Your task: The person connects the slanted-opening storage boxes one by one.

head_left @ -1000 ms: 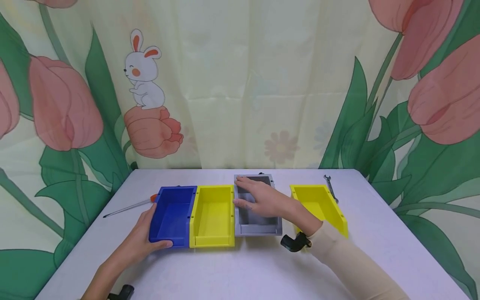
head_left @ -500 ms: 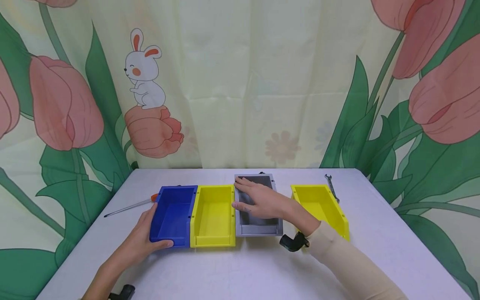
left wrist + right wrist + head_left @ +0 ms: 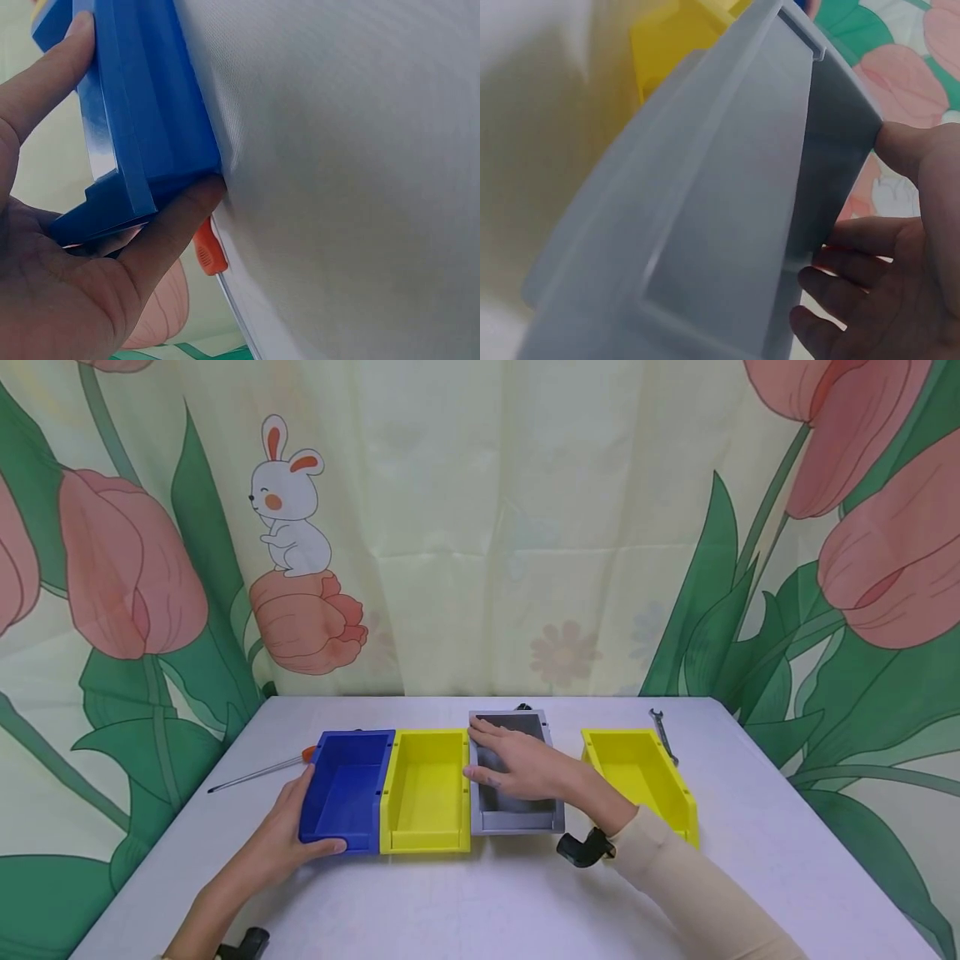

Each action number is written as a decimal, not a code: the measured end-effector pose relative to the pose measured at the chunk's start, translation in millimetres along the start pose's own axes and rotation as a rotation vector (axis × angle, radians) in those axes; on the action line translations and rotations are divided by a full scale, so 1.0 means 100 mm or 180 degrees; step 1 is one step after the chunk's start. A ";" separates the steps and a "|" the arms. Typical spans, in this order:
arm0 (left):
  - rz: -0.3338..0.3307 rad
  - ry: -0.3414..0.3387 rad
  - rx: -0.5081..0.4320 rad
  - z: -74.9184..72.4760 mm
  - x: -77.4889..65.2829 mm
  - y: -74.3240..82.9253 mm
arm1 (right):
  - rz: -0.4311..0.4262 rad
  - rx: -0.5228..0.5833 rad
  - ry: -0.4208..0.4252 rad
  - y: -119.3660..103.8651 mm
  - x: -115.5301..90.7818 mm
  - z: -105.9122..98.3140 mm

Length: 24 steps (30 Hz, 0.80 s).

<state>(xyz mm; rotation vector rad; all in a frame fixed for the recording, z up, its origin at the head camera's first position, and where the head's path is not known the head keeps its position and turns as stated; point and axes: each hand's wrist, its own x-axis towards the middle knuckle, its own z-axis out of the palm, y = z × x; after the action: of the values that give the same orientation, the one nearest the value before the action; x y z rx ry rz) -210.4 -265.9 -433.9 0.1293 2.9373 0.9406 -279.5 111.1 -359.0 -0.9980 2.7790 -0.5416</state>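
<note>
My left hand [image 3: 288, 827] clamps the blue storage bin [image 3: 349, 792], apparently bracing the adjoining yellow bin [image 3: 425, 793], as my right hand [image 3: 525, 764], thumb apart from fingers, spans the gray bin [image 3: 522, 821].

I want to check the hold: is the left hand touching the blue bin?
Touching: in the left wrist view, the left hand has its thumb against the blue bin.

Indoor tabletop workspace: white table [image 3: 465, 910], plastic bins [image 3: 425, 785], screwdriver [image 3: 262, 772], wrench [image 3: 663, 737], tulip-print curtain [image 3: 525, 527]

Gap right of grey bin [image 3: 521, 820], right wrist [image 3: 592, 795] across.
</note>
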 end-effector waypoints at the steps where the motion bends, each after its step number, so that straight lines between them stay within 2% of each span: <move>1: 0.0003 0.0006 0.0006 0.00 0.00 0.00 | 0.0011 0.0000 -0.0004 0.00 0.00 0.01; 24: -0.0016 -0.0005 0.0041 0.00 0.00 -0.03 | 0.0100 0.0043 -0.0017 0.01 -0.01 0.08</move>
<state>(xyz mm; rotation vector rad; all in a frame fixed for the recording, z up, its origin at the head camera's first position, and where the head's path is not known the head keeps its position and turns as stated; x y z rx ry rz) -210.4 -267.9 -435.9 0.1233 2.9412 0.9206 -277.4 110.8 -366.7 -0.9498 2.7775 -0.5517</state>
